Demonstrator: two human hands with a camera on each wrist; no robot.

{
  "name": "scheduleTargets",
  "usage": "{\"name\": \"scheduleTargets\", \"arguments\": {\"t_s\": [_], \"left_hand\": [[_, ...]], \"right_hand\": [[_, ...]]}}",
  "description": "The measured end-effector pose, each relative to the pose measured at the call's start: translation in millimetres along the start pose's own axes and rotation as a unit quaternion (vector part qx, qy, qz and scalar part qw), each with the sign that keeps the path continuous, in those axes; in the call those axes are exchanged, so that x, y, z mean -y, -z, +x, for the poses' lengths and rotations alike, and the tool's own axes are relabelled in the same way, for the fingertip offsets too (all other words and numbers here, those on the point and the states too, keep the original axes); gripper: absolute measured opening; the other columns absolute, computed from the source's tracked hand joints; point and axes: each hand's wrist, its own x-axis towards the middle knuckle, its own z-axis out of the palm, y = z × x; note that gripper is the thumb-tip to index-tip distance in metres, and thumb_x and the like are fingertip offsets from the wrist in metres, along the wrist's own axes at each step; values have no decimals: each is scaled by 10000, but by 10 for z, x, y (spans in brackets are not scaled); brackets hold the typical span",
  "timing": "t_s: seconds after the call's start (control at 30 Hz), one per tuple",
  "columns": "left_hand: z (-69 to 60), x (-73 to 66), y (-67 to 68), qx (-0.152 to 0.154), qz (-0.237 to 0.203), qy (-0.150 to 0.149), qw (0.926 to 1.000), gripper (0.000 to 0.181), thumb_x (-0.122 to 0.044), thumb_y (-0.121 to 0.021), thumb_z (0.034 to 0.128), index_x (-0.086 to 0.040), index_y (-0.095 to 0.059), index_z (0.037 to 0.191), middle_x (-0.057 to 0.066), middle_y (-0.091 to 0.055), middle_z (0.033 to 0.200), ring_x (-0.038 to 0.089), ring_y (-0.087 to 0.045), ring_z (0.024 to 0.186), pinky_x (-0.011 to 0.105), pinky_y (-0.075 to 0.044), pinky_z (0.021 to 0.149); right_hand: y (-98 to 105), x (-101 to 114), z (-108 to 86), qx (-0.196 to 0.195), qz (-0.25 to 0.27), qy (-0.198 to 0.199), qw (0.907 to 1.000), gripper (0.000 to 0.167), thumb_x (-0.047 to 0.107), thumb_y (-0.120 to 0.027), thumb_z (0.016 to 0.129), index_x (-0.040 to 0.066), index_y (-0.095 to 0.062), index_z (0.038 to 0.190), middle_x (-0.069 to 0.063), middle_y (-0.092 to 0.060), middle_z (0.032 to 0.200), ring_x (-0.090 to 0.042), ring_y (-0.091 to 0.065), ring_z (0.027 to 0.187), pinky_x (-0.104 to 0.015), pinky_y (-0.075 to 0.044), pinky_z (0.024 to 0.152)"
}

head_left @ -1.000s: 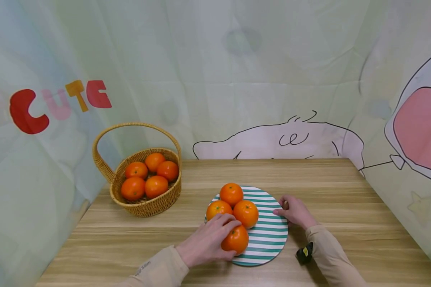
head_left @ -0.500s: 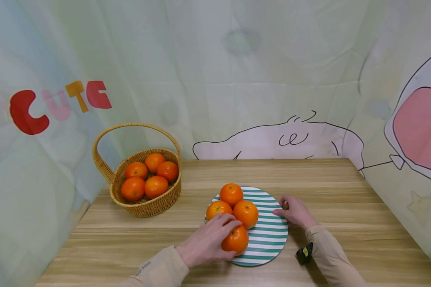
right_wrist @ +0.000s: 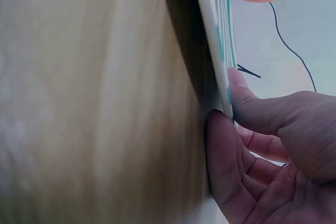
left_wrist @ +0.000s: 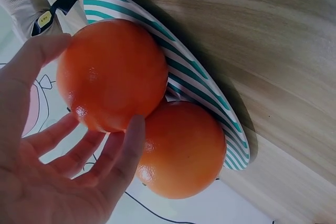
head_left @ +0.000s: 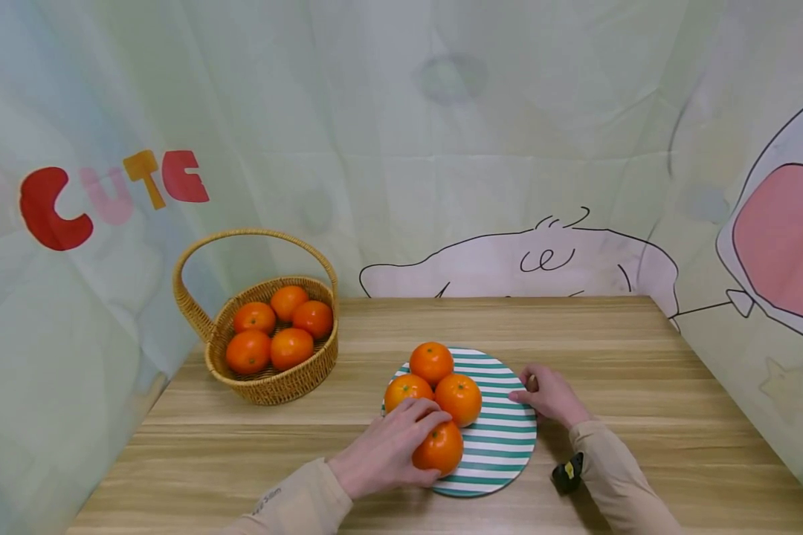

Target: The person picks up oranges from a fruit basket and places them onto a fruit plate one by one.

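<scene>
A round plate with green and white stripes lies on the wooden table, bearing several oranges on its left half. My left hand grips the nearest orange, thumb on its near side and fingers over the far side. That orange fills the hand's curve in the left wrist view, with another orange close beside it. At the plate's right rim, my right hand pinches the edge. The right wrist view has the thumb on top of the plate and a finger beneath it.
A wicker basket with a tall handle stands at the back left, holding several oranges. A black strap-like item is at the right wrist. A printed curtain surrounds the wooden table.
</scene>
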Motion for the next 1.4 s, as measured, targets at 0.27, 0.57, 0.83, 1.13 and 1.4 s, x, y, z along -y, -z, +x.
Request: {"name": "scheduleTargets", "arguments": {"t_s": [0.27, 0.57, 0.83, 1.13, 1.4], "left_hand": [[16, 42, 20, -711, -201, -103, 9972, 575, -437, -773, 830, -213, -604, 1332, -25, -587, 1323, 187, -526, 1244, 462, -538, 892], [45, 180, 112, -1727, -1665, 304, 9703, 422, -310, -782, 866, -165, -645, 1238, -1, -621, 1281, 225, -539, 1247, 492, -494, 1055], [51, 339, 171, -2644, -2577, 514, 9279, 326, -183, -752, 895, -169, -654, 1205, 49, -676, 1161, 233, -551, 1004, 296, -446, 845], [65, 500, 253, -3641, -3345, 1142, 8617, 324, -100, -735, 889, -71, -658, 1203, 127, -692, 1128, 252, -535, 990, 352, -447, 880], [21, 727, 393, -4081, -3719, 1777, 8146, 315, -132, -693, 943, -53, -623, 1240, 157, -657, 1168, 75, -518, 1002, 206, -430, 900]], "right_hand": [[11, 10, -1, 19, -5, -42, 10000, 250, 161, -745, 909, 27, -575, 1033, -88, -533, 821, -202, -531, 698, -272, -534, 559], [8, 16, -3, 27, -25, -52, 10000, 247, 167, -746, 909, 33, -571, 1021, -90, -536, 824, -203, -532, 698, -274, -539, 562], [10, 12, -2, 32, 0, -83, 10000, 250, 173, -745, 910, 35, -569, 1023, -91, -542, 825, -206, -532, 703, -276, -534, 568], [5, 8, -13, 14, 41, -15, 10000, 246, 172, -746, 909, 35, -565, 1004, -84, -542, 806, -199, -533, 685, -275, -535, 557], [5, 11, -11, -4, 57, -25, 10000, 245, 167, -747, 907, 33, -569, 1008, -80, -534, 801, -196, -529, 673, -271, -532, 552]]}}
